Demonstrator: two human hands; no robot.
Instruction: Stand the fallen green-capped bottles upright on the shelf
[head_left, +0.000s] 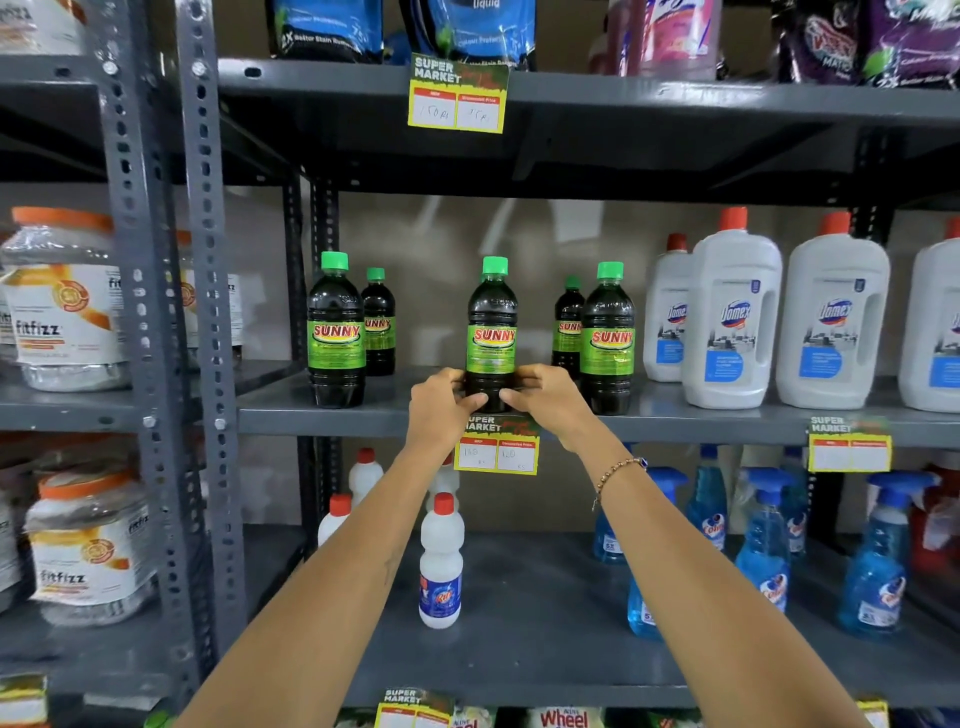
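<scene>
Left hand and right hand clasp base of centre green-capped bottle, upright at front edge of middle shelf. Four other green-capped bottles stand upright either side. No fallen bottle visible; task judged near complete, release remaining.

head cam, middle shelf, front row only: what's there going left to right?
Fitfizz jar → left Sunny bottle → centre Sunny bottle, held by left hand and right hand → right Sunny bottle → Domex bottles.
</scene>
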